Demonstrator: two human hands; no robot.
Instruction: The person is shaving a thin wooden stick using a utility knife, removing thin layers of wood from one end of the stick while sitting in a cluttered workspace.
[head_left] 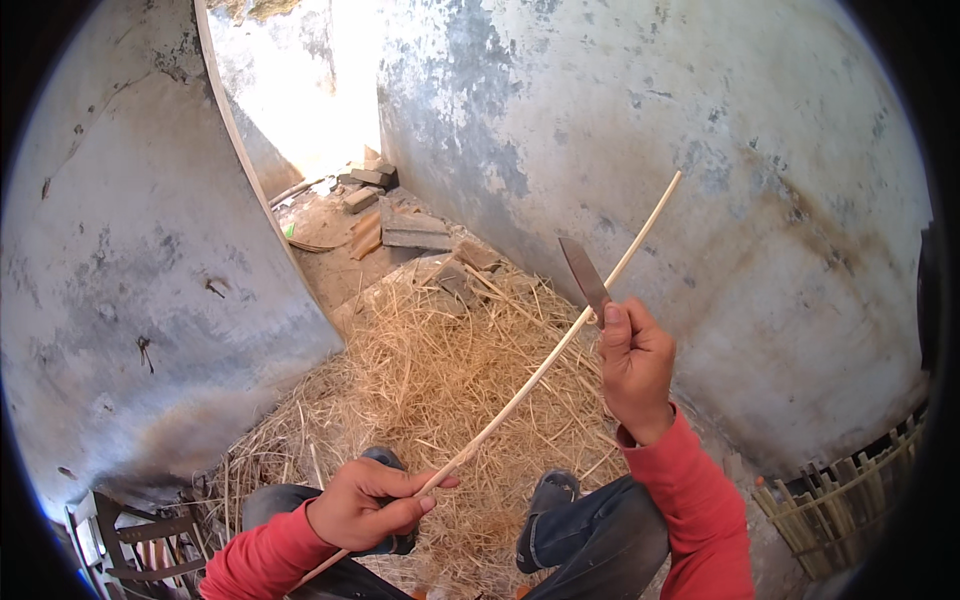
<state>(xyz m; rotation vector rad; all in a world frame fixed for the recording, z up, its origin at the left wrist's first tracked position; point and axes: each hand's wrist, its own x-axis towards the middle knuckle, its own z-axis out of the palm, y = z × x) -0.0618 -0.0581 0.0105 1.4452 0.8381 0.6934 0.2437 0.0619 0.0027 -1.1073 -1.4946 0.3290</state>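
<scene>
Where the red sleeves come in from the lower edge, the left hand (368,505) sits nearest, its grip pinched around the low end of a long pale cane strip (545,365), thumb pressed along the top and fingers curled under. The strip runs from beside the left knee up and to the right, crossing over the straw, and its free tip ends against the grey wall. It looks very light and thin, springy rather than stiff, with a slight bow along its length; it would likely whip or bend if held only at one end, so a hold low down plus a second support further up seems the steadier way. Its split edges may be sharp or splintery.

Further up, the right hand (636,365) is closed in a fist on the handle of a flat-bladed knife (585,278), the blade pointing up and lying right at the strip. Beyond the shoes lies a heap of dry straw (440,370), then loose bricks (410,230) on the ground. A woven bamboo panel (850,500) leans at the right.
</scene>
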